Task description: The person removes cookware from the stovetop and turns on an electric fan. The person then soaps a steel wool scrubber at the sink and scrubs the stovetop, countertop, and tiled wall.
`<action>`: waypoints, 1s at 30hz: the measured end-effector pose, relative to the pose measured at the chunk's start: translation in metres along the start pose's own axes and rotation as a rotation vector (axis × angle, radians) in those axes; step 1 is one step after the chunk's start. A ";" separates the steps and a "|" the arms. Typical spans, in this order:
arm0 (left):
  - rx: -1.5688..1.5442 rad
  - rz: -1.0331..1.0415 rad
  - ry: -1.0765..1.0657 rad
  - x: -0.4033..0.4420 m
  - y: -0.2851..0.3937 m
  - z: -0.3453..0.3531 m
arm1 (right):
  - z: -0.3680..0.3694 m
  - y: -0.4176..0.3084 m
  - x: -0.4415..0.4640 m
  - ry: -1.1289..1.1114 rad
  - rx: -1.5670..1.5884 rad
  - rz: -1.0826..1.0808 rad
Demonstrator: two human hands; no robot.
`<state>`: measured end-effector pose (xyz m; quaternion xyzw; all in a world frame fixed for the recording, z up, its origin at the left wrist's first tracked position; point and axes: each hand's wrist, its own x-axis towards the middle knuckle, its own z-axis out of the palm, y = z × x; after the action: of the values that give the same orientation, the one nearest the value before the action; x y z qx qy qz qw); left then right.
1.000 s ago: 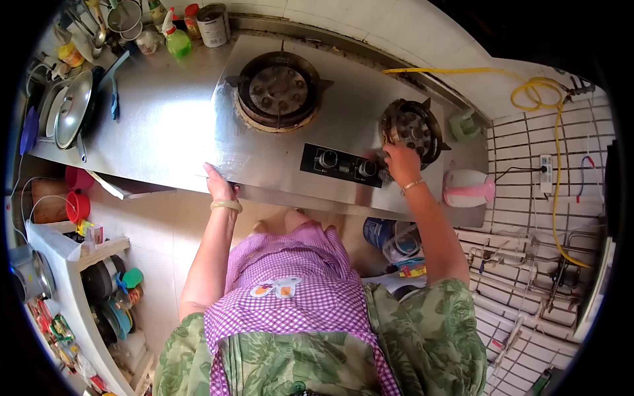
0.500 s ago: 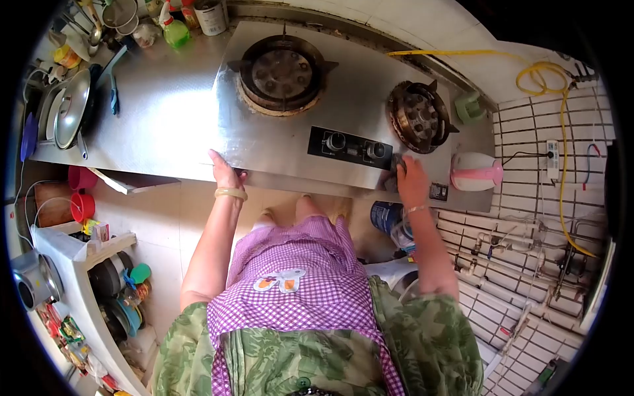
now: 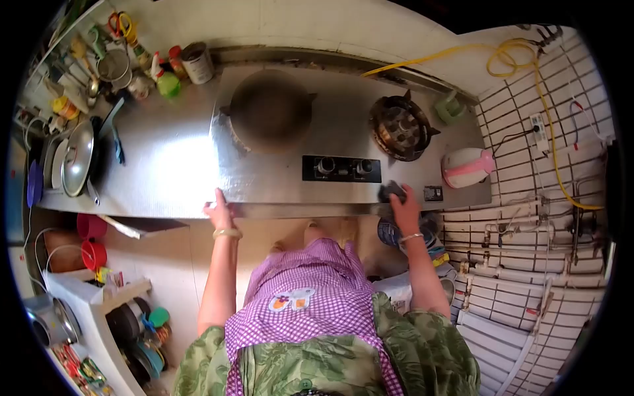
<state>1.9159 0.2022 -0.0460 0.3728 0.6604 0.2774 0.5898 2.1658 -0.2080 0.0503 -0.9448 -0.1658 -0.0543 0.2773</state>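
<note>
My left hand rests at the front edge of the steel gas stove, thumb and fingers apart, holding nothing. Near the right part of that edge, my right hand is closed on a dark scouring pad, pressed to the steel. Left of the pad sits the black control panel with its two knobs. The right burner lies behind the right hand. The left burner looks smeared in this frame.
A pink-and-white kettle lies to the right. A green spray bottle, a tin can and several utensils line the back left. A lidded wok stands at far left. A yellow hose runs along the wall.
The view has shifted, showing more of the back wall. My right hand has moved with the pad toward the stove's front edge. My left hand stays at the front edge.
</note>
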 end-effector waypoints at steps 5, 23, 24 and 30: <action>0.461 0.697 -0.059 0.043 0.025 -0.033 | -0.059 0.089 0.048 0.277 0.147 0.143; 0.740 0.559 0.041 0.057 0.044 -0.012 | -0.006 0.230 0.155 0.098 0.334 0.592; 0.744 0.643 0.067 0.054 0.043 -0.011 | -0.005 0.216 0.152 0.213 0.143 0.532; 0.701 0.565 -0.032 0.027 0.065 -0.007 | -0.003 0.209 0.144 0.109 0.088 0.424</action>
<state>1.9193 0.2613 -0.0083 0.7201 0.5776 0.1814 0.3390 2.3728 -0.3346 -0.0250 -0.9413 0.0497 -0.0383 0.3318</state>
